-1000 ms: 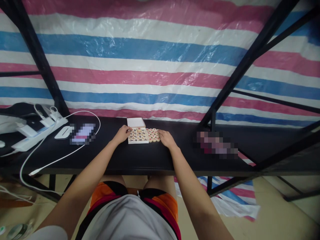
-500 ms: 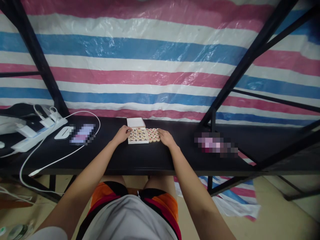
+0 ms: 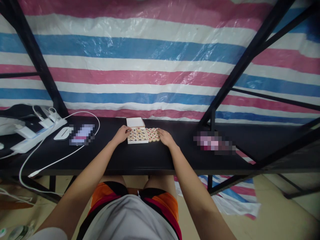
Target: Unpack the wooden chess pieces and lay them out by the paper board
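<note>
A white box (image 3: 138, 142) filled with round, pale pieces with dark characters stands on the black table (image 3: 140, 160). Behind it lies a white lid (image 3: 135, 122). Against the box's right side, several round pieces with red characters (image 3: 153, 134) sit in rows. My left hand (image 3: 122, 134) is at the box's left edge, fingers curled over its upper left corner; whether a piece is between them is too small to tell. My right hand (image 3: 165, 137) rests at the right side of the red pieces, its fingers stretched out and touching them.
A white power strip (image 3: 40, 135) with chargers and cables is at the left, beside a white flat object (image 3: 63, 133) and a pixelated phone-like object (image 3: 82, 134). Another pixelated object (image 3: 211, 141) lies at the right. Black metal bars (image 3: 225, 86) frame both sides.
Both hands stay in nearly the same places by the box and the red pieces. The whole view has shifted very slightly.
</note>
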Tool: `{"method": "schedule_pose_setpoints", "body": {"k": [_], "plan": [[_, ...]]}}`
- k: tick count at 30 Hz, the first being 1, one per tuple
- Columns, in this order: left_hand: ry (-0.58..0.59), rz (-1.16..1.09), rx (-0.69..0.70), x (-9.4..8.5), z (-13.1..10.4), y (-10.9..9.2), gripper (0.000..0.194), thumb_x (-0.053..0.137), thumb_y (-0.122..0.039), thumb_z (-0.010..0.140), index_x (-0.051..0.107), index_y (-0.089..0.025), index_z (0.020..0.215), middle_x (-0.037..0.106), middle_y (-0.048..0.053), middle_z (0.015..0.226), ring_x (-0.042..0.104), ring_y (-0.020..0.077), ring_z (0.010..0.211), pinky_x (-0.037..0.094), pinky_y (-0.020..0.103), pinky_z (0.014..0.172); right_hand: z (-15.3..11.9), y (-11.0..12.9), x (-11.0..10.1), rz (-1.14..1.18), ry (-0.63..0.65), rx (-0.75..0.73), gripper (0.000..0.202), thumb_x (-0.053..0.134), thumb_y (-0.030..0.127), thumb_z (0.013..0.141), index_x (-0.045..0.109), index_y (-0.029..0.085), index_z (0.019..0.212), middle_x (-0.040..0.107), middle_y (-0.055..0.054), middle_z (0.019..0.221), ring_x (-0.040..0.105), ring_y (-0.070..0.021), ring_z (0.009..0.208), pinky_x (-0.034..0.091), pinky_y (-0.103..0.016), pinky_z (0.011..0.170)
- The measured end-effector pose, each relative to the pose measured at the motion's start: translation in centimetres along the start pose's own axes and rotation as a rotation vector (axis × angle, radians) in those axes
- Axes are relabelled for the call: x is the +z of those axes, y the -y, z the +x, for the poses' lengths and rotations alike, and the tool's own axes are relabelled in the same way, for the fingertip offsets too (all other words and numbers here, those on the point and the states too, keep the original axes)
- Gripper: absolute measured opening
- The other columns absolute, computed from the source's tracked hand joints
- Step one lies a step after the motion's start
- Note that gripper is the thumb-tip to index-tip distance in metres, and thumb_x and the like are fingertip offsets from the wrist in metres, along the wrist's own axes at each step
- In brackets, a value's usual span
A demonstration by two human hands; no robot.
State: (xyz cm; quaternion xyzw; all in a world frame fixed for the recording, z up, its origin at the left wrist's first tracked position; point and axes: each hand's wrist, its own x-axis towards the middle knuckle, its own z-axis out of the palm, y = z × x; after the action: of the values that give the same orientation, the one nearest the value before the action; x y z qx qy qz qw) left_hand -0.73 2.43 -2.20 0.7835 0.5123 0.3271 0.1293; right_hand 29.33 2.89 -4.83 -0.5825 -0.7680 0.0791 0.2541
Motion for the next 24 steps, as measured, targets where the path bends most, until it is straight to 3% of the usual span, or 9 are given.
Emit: {"method": "schedule_pose_setpoints", "body": {"k": [6,11,20,24], "plan": [[0.001,-0.004,-0.015,-0.1,0.0,-0.2,0.025,0.048,-0.018,0.08,0.069,-0.018,0.094,0.053,0.005,0.088,0.054,0.0167,0.079,0.044,0.03,0.081,-0.3,0.2,-0.3,0.047,-0.052,0.062,0.039,0.034,0.022,0.091,0.056,0.017,0.123,0.054,-0.008,0.13,0.046,-0.018,0.123,0.033,-0.032,0.106],[-0.007,-0.014,-0.009,-0.1,0.0,-0.2,0.025,0.048,-0.018,0.079,0.069,-0.018,0.093,0.053,0.005,0.089,0.054,0.0168,0.079,0.044,0.03,0.081,-0.5,0.5,-0.9,0.068,-0.071,0.092,0.032,0.037,0.02,0.089,0.063,0.017,0.107,0.06,-0.009,0.113,0.053,-0.0177,0.108,0.037,-0.028,0.096],[-0.006,-0.019,-0.011,0.1,0.0,0.1,0.025,0.047,-0.019,0.079,0.068,-0.018,0.093,0.053,0.005,0.09,0.054,0.0166,0.079,0.044,0.03,0.081,-0.7,0.8,-0.9,0.073,-0.068,0.097,0.032,0.036,0.019,0.088,0.063,0.016,0.105,0.061,-0.009,0.111,0.053,-0.0166,0.106,0.036,-0.027,0.096],[0.002,-0.015,-0.011,0.0,0.0,0.0,0.025,0.047,-0.019,0.08,0.068,-0.018,0.094,0.053,0.006,0.09,0.054,0.0168,0.079,0.044,0.03,0.081,-0.8,1.1,-1.1,0.062,-0.131,0.054,0.032,0.036,0.022,0.089,0.062,0.016,0.106,0.061,-0.009,0.11,0.051,-0.0184,0.107,0.036,-0.03,0.098]]}}
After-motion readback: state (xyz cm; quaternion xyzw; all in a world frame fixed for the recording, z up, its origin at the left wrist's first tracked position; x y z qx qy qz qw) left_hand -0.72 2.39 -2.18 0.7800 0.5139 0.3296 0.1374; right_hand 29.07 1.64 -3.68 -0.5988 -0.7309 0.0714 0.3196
